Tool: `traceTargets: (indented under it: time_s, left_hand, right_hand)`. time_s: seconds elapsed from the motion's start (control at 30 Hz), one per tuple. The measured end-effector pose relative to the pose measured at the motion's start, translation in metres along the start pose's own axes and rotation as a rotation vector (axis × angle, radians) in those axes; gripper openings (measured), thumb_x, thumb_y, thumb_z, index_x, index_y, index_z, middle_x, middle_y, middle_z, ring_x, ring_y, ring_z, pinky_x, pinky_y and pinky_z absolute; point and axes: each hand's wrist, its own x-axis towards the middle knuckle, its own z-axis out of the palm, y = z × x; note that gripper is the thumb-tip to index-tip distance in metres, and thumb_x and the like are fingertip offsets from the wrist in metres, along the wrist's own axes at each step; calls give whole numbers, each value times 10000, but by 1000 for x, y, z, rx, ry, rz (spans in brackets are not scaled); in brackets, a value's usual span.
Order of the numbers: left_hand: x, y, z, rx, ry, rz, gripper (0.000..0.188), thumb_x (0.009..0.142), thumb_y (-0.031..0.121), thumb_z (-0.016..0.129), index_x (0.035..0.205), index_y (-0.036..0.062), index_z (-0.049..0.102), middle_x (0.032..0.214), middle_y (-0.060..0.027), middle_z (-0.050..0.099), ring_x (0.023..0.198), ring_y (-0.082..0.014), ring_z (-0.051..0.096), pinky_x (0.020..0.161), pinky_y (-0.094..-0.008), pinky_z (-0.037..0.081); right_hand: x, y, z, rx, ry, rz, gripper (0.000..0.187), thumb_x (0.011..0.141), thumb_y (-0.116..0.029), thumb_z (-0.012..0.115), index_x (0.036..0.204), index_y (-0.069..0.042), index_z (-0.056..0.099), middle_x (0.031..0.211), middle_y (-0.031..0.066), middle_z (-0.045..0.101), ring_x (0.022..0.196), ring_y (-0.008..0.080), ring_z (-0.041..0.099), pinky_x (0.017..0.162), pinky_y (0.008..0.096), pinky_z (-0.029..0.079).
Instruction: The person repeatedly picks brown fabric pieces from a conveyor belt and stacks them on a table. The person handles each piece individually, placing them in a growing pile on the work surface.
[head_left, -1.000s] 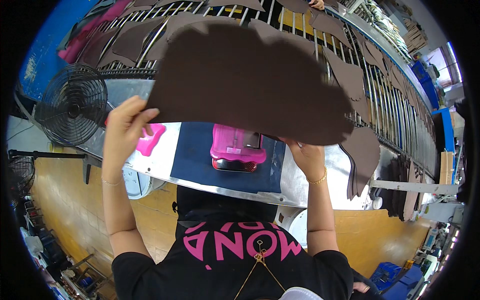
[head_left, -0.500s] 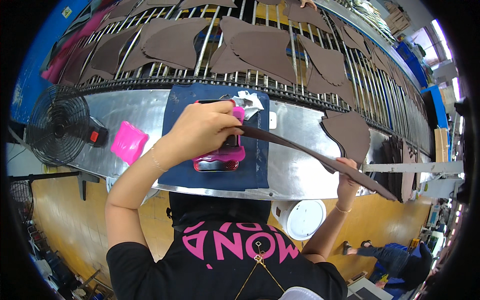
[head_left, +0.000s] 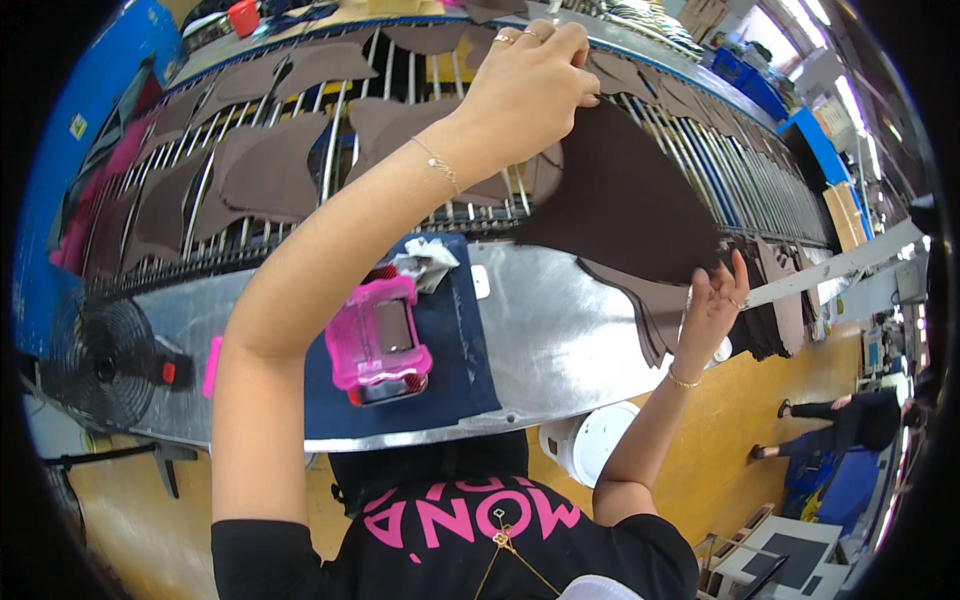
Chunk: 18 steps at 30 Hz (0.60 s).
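A dark brown cut sheet point(head_left: 630, 195), thin and curved in outline, hangs between my hands over the far right of the bench. My left hand point(head_left: 535, 90) is raised high over the slatted rack, fingers closed on the sheet's upper edge. At the sheet's lower right corner is my right hand point(head_left: 715, 300), its fingertips at the edge and some fingers lifted. Beneath the sheet, several brown cut pieces point(head_left: 640, 300) lie stacked on the metal bench point(head_left: 540, 330). A pink-framed device point(head_left: 380, 335) sits on a dark blue mat point(head_left: 450, 385), left of the stack.
Behind the bench runs a rack of metal rods point(head_left: 330, 160) with brown pieces spread on it. A black fan point(head_left: 105, 365) stands at the left. Crumpled white paper point(head_left: 428, 262) lies on the mat. A white bucket point(head_left: 590, 445) is below the bench. Another person point(head_left: 865, 420) is at the far right.
My left hand has moved up and right, away from the pink-framed device, with the sheet. The sheet has swung from edge-on to showing its broad face. My right hand has risen slightly.
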Motion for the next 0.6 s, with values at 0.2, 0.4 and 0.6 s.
traceTargets:
  time_s: [0.2, 0.4, 0.6]
  left_hand:
    - [29, 8, 27, 266, 49, 353, 110, 735, 158, 601, 668, 111, 676, 1150, -22, 531, 1156, -242, 456, 986, -441, 335]
    - [19, 12, 32, 211, -54, 359, 150, 727, 208, 656, 865, 149, 654, 1286, -42, 468, 1269, -268, 368, 1034, -456, 302]
    - [-6, -1, -39, 49, -134, -25, 587, 736, 225, 743, 1288, 218, 545, 1437, -138, 323, 1325, -343, 322, 1069, -429, 309]
  right_hand:
    - [20, -17, 68, -414, -401, -117, 336, 840, -229, 684, 1123, -65, 608, 829, 104, 610, 765, 282, 603, 688, 363, 485]
    - [14, 12, 140, 17, -524, 484, 251, 948, -194, 541, 920, 51, 589, 735, 171, 645, 538, 191, 648, 475, 314, 507]
    - [12, 99, 196, 775, -236, 829, 143, 976, -95, 451, 1060, 20, 451, 870, 136, 596, 685, 253, 685, 565, 323, 594]
